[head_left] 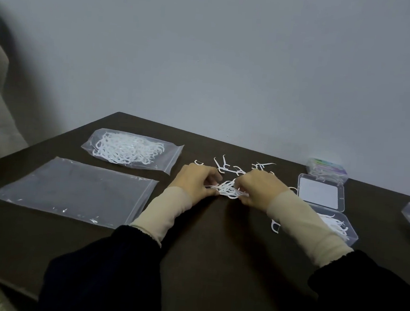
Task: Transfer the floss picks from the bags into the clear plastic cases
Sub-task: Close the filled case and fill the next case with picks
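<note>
Fingers of my left hand and right hand pinch a floss pick bundle mid-table; I should align picks parallel before loading the open case at right.

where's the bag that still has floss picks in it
In the head view, the clear zip bag of white floss picks lies far left on the dark table, behind the empty flat clear bag.

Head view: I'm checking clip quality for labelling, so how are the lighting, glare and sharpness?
Head view: dim, flat light; faint glare on the empty bag; edges soft, wide-angle bending the table; hands and the picks bundle slightly blurred.
</note>
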A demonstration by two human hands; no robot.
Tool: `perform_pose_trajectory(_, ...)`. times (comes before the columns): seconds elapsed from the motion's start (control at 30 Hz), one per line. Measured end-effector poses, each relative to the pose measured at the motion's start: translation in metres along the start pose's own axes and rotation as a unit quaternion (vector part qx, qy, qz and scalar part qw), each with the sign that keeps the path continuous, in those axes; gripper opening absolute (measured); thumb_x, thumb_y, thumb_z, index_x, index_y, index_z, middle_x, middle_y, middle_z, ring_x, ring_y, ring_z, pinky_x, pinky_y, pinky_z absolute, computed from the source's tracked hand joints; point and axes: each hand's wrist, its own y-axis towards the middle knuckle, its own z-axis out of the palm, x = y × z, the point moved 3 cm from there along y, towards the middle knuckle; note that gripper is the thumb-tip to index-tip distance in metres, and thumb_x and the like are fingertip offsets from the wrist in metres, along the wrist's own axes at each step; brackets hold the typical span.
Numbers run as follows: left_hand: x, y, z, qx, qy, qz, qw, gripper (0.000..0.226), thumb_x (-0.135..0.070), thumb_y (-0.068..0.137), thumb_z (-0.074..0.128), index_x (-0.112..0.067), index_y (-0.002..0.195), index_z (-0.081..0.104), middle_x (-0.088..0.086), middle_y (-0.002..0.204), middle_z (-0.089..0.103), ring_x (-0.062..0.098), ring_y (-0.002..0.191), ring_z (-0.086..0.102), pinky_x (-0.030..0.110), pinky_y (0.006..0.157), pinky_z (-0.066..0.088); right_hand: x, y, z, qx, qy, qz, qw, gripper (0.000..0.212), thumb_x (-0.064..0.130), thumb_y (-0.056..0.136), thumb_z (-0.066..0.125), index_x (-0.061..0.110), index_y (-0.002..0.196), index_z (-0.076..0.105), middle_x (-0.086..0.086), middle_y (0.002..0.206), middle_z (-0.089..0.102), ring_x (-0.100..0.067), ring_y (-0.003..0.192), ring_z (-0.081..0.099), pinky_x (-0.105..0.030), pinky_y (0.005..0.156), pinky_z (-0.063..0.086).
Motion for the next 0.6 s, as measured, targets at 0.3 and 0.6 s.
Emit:
perform_pose_trajectory(0.3, -0.018, -0.004, -0.003, -0.021, 0.191, 0.072, 0.979, 0.029, -0.025, 0.084, 0.055, -0.028, 0.11, 0.064, -0.005, 0.103, 0.068, 0.017, 0.102, 0.058, 0.023, 0.093, 0.03, 0.007, -0.003, 0.004, -0.036, -0.064, -0.012, 0.997, 0.025, 0.019, 0.089, 0.045, 0.01, 0.112, 0.051, -0.006, 0.118, 0.055, -0.031, 0.108, 0.055, -0.032, 0.069, 0.032)
perform_pose_trajectory(0.6, -0.014, -0.005, -0.002, 0.015, 0.156, 0.034, 0.987, 0.03, -0.038, 0.089, 0.057, -0.024, 0.114, 0.062, -0.003, 0.113, 0.063, 0.019, 0.108, 0.054, 0.028, 0.084, 0.039, 0.005, -0.004, 0.01, -0.063, -0.056, -0.043, 0.996, 0.027, 0.015, 0.096, 0.035, 0.006, 0.116, 0.051, -0.009, 0.118, 0.056, -0.03, 0.106, 0.056, -0.033, 0.069, 0.037)
